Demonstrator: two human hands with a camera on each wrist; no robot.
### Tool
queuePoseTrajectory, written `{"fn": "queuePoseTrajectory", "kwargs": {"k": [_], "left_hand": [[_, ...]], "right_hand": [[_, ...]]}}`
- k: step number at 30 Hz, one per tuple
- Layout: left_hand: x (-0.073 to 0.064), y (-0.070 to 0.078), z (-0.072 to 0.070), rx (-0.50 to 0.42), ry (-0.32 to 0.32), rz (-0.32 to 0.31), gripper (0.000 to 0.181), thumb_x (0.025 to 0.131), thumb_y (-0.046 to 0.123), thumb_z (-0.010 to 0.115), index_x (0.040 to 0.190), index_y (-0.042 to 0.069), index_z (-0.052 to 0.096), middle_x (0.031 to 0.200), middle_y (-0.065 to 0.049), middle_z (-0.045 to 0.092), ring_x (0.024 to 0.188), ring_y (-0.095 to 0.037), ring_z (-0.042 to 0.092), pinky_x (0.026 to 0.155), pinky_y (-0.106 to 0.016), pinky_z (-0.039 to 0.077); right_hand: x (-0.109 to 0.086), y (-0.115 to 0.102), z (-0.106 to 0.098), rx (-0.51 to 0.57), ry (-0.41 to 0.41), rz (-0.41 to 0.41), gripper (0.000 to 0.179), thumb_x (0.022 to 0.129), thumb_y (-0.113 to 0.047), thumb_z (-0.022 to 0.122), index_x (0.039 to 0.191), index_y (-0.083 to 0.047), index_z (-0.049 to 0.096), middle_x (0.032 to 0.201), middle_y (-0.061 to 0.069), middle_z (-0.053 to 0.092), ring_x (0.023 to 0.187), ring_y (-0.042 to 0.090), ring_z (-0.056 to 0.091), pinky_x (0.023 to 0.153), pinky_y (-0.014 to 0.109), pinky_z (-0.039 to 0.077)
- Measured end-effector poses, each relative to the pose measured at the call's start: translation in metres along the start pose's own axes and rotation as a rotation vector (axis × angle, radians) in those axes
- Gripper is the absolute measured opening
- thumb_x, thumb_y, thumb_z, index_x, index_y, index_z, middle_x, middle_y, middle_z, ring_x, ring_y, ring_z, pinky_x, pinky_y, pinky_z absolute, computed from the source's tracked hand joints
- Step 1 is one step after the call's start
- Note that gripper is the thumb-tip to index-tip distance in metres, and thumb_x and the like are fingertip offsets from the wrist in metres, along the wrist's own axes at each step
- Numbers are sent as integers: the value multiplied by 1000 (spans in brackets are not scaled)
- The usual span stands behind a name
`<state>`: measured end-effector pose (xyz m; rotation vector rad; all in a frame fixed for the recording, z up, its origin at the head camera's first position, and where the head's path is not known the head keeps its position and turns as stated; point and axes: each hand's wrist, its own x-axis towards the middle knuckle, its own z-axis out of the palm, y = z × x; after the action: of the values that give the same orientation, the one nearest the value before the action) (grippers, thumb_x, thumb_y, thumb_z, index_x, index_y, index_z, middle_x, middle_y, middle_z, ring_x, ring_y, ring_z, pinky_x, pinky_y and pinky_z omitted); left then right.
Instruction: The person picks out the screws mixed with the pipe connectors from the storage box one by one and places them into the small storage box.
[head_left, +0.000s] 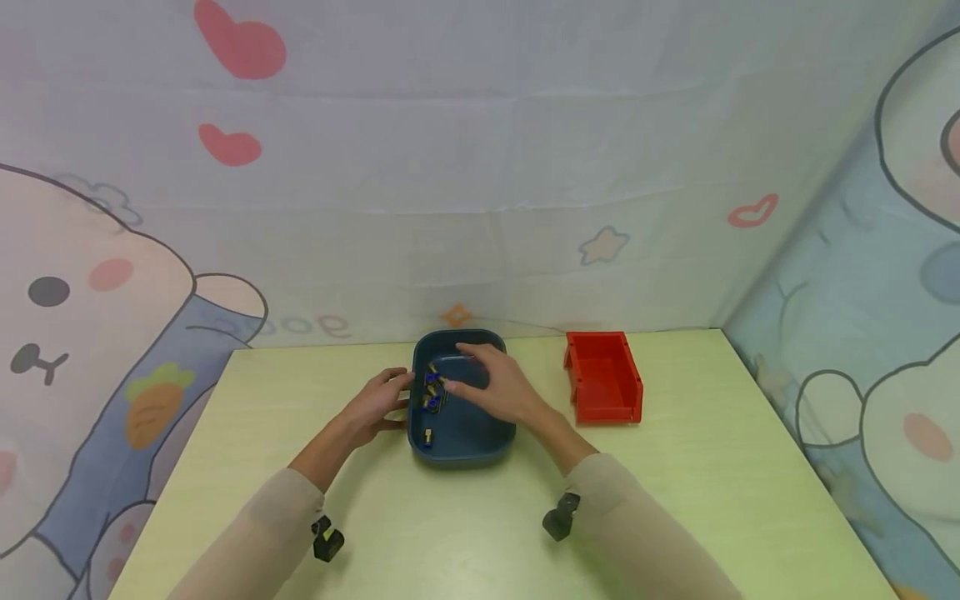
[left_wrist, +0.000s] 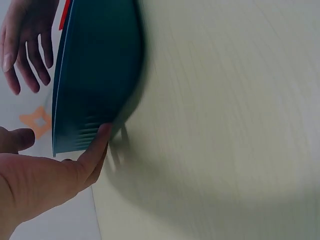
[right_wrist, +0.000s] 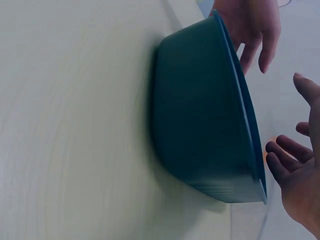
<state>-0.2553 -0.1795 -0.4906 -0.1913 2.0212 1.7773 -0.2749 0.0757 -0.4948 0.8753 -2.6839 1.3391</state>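
Note:
A dark blue-green plastic basin [head_left: 468, 437] stands on the table, with several small brass-and-blue fittings [head_left: 432, 402] lying along its left side. One fitting [head_left: 428, 437] sits apart near the front left corner. My left hand [head_left: 375, 406] is at the basin's left side; in the left wrist view its extended fingers [left_wrist: 92, 152] touch the outer wall. Over the basin hovers my right hand [head_left: 501, 387], thumb and fingers spread apart. The right wrist view shows nothing between its fingers [right_wrist: 287, 155]. The basin wall hides the fittings in both wrist views.
A red open-fronted bin [head_left: 606, 379] stands on the table to the right of the basin. Behind the pale table [head_left: 465, 533] hangs a printed cloth [head_left: 487, 208]. Small black devices [head_left: 327, 539] are on both wrists.

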Motion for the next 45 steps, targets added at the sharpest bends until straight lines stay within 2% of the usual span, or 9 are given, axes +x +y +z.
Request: {"fn": "queuePoseTrajectory", "kwargs": {"k": [6, 13, 21, 35, 45], "left_hand": [[3, -3, 3, -1, -5, -41, 60, 114, 32, 44, 163, 1, 28, 161, -29, 38, 145, -49, 45, 106, -59, 51], [5, -3, 6, 13, -10, -55, 59, 114, 31, 45, 164, 4, 29, 163, -29, 38, 145, -48, 47, 106, -59, 52], [7, -8, 4, 11, -21, -39, 56, 115, 27, 46, 165, 6, 30, 162, -28, 41, 143, -46, 49, 101, -57, 55], [10, -8, 6, 3, -25, -29, 54, 114, 26, 45, 163, 6, 32, 160, -28, 43, 142, -48, 50, 97, -54, 57], [10, -9, 6, 11, -16, -36, 54, 115, 26, 45, 163, 7, 32, 159, -28, 44, 142, -48, 50, 97, -55, 57]], "right_hand": [[2, 2, 7, 5, 21, -16, 71, 97, -36, 80, 154, -3, 53, 147, 18, 60, 130, 30, 61, 109, 44, 51], [4, 4, 15, 60, 32, -1, 69, 97, -31, 81, 152, 1, 54, 138, 22, 63, 125, 35, 64, 105, 46, 53], [10, 8, 22, 59, 34, 33, 65, 97, -29, 82, 149, 2, 56, 134, 22, 64, 121, 32, 65, 103, 43, 55], [20, 3, 28, 67, 103, 63, 54, 98, -26, 81, 140, 2, 63, 126, 14, 68, 114, 27, 68, 96, 38, 58], [25, 5, 36, 38, 105, 129, 44, 96, -23, 83, 131, 2, 69, 119, 11, 68, 110, 25, 67, 94, 35, 58]]}}
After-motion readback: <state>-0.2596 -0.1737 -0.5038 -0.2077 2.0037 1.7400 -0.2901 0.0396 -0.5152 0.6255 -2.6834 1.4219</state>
